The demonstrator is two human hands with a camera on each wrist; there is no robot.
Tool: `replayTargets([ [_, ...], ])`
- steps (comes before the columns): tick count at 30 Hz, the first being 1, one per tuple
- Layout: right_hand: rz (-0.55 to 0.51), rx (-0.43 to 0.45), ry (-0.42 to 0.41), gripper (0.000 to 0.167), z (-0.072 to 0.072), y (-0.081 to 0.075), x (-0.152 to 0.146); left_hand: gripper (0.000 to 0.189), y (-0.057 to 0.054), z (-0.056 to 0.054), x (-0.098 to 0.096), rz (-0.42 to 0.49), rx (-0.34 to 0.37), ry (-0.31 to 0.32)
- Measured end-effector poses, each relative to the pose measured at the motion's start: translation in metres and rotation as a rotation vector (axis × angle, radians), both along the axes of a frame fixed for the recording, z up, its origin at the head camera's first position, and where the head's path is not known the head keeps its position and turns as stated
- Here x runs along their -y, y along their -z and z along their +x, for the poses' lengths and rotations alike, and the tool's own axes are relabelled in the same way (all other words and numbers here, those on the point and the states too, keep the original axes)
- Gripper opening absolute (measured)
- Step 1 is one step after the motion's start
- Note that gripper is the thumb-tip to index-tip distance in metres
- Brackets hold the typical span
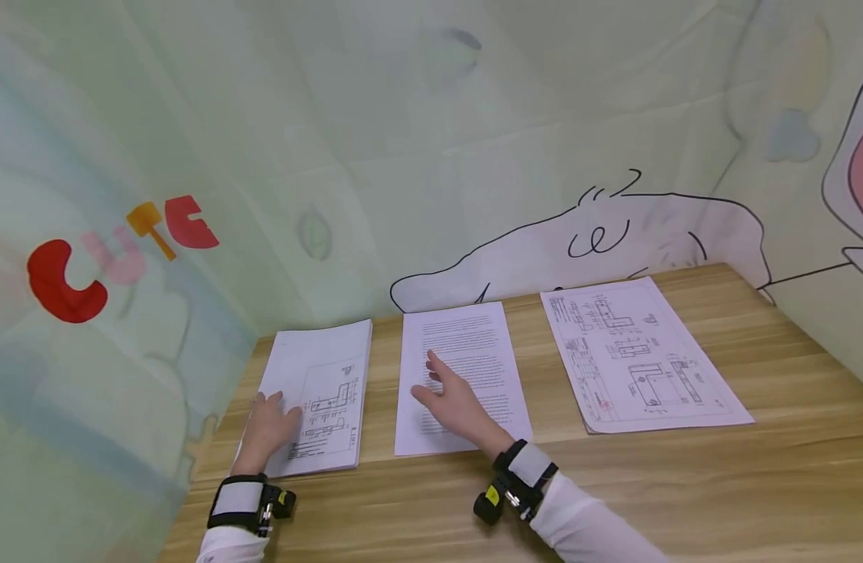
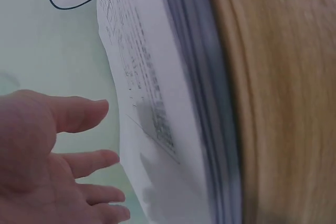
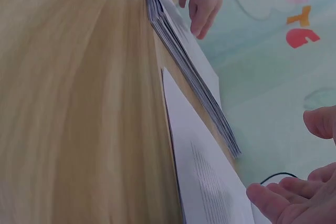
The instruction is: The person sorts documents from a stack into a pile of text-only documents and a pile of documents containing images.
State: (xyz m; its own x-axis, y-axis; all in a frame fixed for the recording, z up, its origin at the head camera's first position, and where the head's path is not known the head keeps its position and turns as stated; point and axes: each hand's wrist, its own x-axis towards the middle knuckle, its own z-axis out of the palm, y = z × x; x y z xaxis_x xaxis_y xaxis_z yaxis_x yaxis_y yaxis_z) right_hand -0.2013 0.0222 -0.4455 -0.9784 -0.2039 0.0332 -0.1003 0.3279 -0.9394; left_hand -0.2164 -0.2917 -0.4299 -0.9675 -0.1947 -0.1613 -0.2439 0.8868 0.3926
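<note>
Above papers [image 1: 333, 344], bare wood [image 1: 381, 383] between edges [image 1: 364, 391], left hand [image 1: 268, 426] and right hand [image 1: 461, 403] spread empty fingers [image 2: 92, 162].

1. Small corner with an office feel, going by the paperwork; what building it belongs to, I can't tell.
2. Pale green printed hanging [image 1: 263, 141] rises behind the counter [image 1: 685, 485] and along both sides; faint creases, looks like cloth.
3. Print is playful, nursery-like: coloured letters [image 1: 69, 291] reading "CUTE", white cartoon figure [image 1: 516, 262] outlined in black.
4. Counter wood-grained, desk-like.
5. On it, office matter: paper stack [image 1: 319, 352] topped by a technical drawing, typed page [image 1: 467, 336], drawing sheet [image 1: 642, 356].
</note>
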Motion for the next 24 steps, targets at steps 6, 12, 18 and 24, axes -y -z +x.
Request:
replayTargets([
  [6,-0.041,0.053,-0.076,0.069,0.003,0.004,0.016,0.067,0.007,0.001,0.009,0.031,0.029,-0.018],
  [12,-0.108,0.137,-0.105,0.067,0.005,0.010,0.028,0.067,0.007,0.004,0.009,0.031,0.035,-0.060],
  [18,-0.184,0.219,-0.082,0.063,0.005,0.010,0.038,0.065,0.008,0.006,0.009,0.015,0.014,-0.053],
  [24,-0.254,0.294,-0.101,0.062,0.007,0.012,0.048,0.064,0.007,0.007,0.006,0.014,0.008,-0.032],
])
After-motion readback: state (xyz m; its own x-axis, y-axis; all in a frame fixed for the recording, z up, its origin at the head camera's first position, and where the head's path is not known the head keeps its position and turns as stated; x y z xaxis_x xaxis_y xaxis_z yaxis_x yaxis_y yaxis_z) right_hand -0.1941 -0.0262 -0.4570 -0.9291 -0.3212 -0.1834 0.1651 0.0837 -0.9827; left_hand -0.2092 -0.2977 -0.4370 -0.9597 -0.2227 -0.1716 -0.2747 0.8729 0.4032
